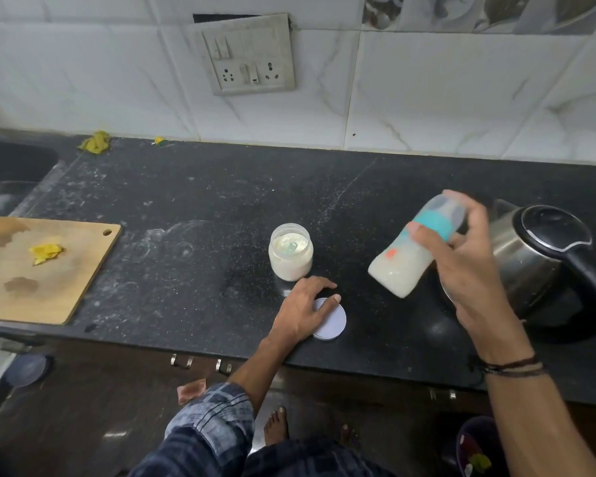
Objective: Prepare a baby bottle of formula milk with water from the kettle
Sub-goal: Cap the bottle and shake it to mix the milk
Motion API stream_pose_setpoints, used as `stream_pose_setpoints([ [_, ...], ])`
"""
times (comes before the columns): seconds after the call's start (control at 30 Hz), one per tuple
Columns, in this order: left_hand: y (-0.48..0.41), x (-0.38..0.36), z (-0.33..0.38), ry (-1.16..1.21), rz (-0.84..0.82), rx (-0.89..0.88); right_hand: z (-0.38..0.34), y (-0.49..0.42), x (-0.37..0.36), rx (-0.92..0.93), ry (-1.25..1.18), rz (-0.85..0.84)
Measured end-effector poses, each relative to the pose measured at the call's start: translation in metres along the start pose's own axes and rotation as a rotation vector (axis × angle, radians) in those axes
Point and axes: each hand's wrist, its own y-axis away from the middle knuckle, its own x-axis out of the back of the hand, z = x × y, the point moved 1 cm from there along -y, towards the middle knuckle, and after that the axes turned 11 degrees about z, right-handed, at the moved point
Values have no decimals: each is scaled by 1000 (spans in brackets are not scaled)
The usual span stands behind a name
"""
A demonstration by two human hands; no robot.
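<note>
The right hand [461, 270] grips the tilted, milk-filled baby bottle [403, 266] at its collar, kettle [544, 256] just behind its fingers; the left hand [303, 308] rests relaxed fingers on the lid [332, 321], open formula jar [290, 258] just beyond the fingertips.

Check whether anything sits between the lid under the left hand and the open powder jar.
Nothing visible does: the lid lies just in front of the jar, with only bare counter between them.

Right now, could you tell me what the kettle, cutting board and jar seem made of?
Kettle: likely brushed steel, shiny with reflections, black plastic-looking lid. Cutting board: wood or bamboo, matt, visible grain. Jar: probably clear plastic; powder shows through.
</note>
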Motion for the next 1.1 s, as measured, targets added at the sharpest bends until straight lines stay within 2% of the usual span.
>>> stream_pose_setpoints([
  [0.1,0,1,3,-1,11,1,-4,-4,4,18,-152,246],
  [0.13,0,1,3,-4,10,3,-5,-4,5,30,-137,263],
  [0.27,0,1,2,15,-10,22,1,-1,1,-22,5,-32],
  [0.3,0,1,2,21,-13,31,1,-2,3,-14,-28,-27],
  [0.4,-1,2,5,21,-3,39,-1,-9,7,19,-141,138],
  [0.43,-1,2,5,17,-1,39,-2,-10,6,23,-129,126],
  [0.53,0,3,5,19,-10,38,2,-4,1,-29,18,-67],
  [0.57,0,3,5,22,-14,36,2,-3,2,-29,7,-66],
  [0.67,0,4,7,15,-16,37,0,-9,7,-16,-150,160],
  [0.7,0,3,7,11,-13,38,-1,-10,7,-10,-153,186],
  [0.8,0,3,4,10,-14,24,0,-5,2,-48,-16,17],
  [0.83,0,2,3,13,-16,22,0,-4,3,-35,-15,6],
  [0.97,-1,1,3,12,-15,26,-4,-8,6,46,-202,239],
  [1.1,0,0,0,18,-7,13,-1,-6,6,-8,-39,7],
])
